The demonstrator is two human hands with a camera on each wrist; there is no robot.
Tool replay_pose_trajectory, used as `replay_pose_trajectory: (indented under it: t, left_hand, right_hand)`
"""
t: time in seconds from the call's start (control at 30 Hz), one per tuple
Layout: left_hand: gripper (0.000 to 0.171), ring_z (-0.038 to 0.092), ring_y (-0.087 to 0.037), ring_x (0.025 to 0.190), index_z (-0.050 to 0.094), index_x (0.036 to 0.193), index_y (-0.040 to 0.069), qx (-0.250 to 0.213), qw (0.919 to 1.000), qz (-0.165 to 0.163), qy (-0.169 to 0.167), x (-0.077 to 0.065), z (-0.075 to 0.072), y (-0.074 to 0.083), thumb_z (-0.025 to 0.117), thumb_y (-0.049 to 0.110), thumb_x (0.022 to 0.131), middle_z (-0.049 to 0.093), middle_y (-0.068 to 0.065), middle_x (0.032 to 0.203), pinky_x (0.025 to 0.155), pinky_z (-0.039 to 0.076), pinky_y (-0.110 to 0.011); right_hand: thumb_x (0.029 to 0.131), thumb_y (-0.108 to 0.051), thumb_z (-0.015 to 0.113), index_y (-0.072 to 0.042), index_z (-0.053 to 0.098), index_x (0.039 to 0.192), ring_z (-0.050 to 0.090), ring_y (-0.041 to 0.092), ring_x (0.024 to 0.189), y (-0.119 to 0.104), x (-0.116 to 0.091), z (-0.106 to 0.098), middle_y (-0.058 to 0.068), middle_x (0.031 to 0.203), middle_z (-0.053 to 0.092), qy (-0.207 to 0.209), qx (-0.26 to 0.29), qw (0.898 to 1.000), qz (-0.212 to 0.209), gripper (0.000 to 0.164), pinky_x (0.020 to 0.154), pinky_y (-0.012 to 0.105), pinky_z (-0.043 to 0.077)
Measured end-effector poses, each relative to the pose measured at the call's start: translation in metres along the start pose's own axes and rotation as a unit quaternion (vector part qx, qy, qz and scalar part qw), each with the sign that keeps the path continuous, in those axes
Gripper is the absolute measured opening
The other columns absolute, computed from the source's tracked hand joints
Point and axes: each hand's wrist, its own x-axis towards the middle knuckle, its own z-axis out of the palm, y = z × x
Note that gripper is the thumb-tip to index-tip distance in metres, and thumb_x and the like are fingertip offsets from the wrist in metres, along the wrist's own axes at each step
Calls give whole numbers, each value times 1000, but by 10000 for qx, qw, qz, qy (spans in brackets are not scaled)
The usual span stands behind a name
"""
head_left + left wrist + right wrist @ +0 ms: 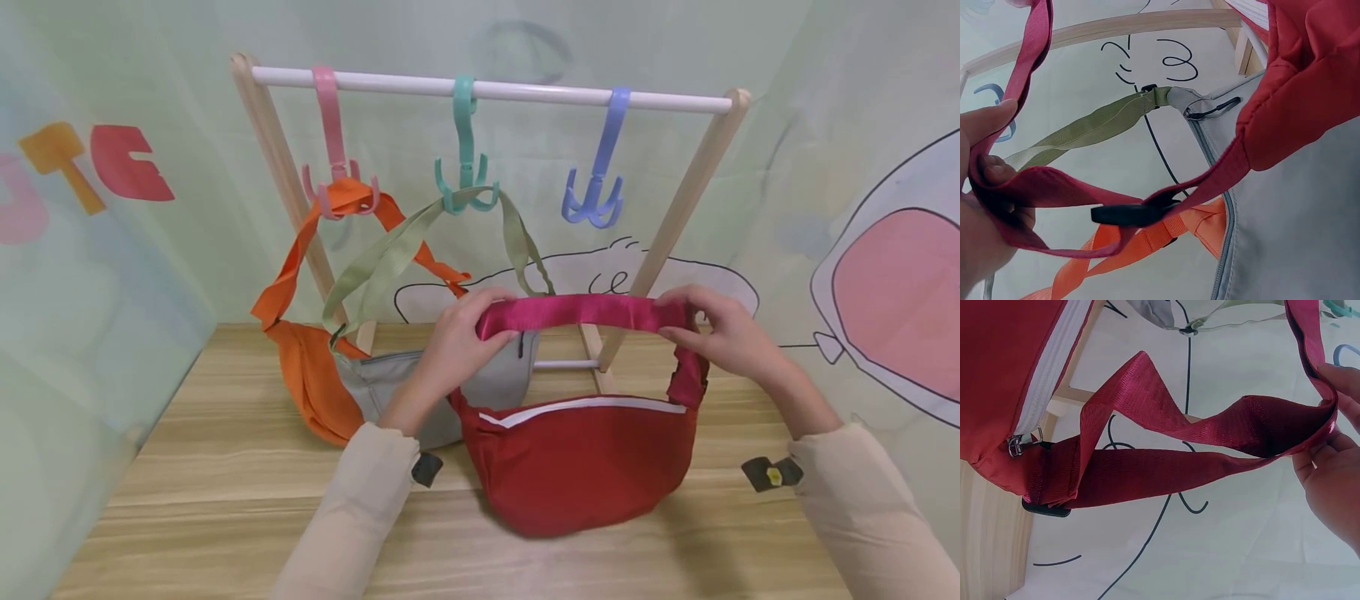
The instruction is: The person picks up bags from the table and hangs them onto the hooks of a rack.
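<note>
A red shoulder bag with a white zipper hangs upright from its crimson strap, close over the table in the head view. My left hand pinches the strap's left end, thumb below and fingers above. At the other end my right hand grips the strap the same way, and the stretch between the hands is nearly level. The left wrist view shows a black buckle on the strap below my left hand. In the right wrist view the strap hangs doubled and twisted down to a black slider by the zipper end.
A wooden rack with a white bar stands behind. An orange bag hangs on the pink hook, and a grey bag with a green strap hangs on the green hook. The blue hook is to the right.
</note>
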Motion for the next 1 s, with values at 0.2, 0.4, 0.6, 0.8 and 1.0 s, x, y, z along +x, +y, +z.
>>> replay_pose_trajectory:
  t: [0.2, 0.4, 0.6, 0.8, 1.0]
  left_hand:
    - [39, 55, -23, 98, 59, 115, 7, 17, 9999, 124, 58, 5, 0, 4, 72, 11, 79, 59, -9, 113, 74, 51, -35]
    - [38, 55, -22, 99, 59, 115, 7, 60, 9998, 177, 109, 10, 0, 10, 71, 10, 79, 59, -9, 114, 75, 51, -35]
    - [39, 56, -23, 94, 59, 115, 7, 64, 9997, 171, 155, 13, -1, 15, 72, 10, 79, 60, -10, 110, 72, 51, -34]
    - [40, 56, -24, 94, 58, 116, 5, 89, 9997, 152, 151, 16, -1, 19, 72, 9, 78, 60, -11, 111, 72, 52, -35]
    - [40, 55, -24, 96, 58, 116, 5, 154, 9996, 175, 157, 18, -2, 20, 71, 9, 79, 59, -11, 111, 72, 52, -35]
  right_hand:
    - [79, -1, 69, -6, 58, 112, 44, 12, 80, -4, 0, -2, 4, 95, 57, 15, 1, 9998, 215, 36, 56, 22, 45]
    - [77, 2, 69, -6, 59, 111, 43, 11, 76, -4, 1, -3, 2, 92, 57, 276, 40, 9995, 178, 35, 56, 19, 39]
    - [78, 3, 69, -5, 59, 111, 48, 10, 69, -4, 4, -5, 3, 89, 57, 307, 124, 9992, 205, 35, 53, 19, 43]
    - [77, 3, 69, -4, 58, 113, 49, 11, 68, -4, 6, -7, 5, 91, 57, 260, 106, 9993, 263, 38, 53, 19, 45]
    - [79, 1, 68, -4, 57, 114, 49, 13, 69, -7, 9, -9, 7, 91, 57, 206, 69, 9988, 434, 37, 53, 20, 46]
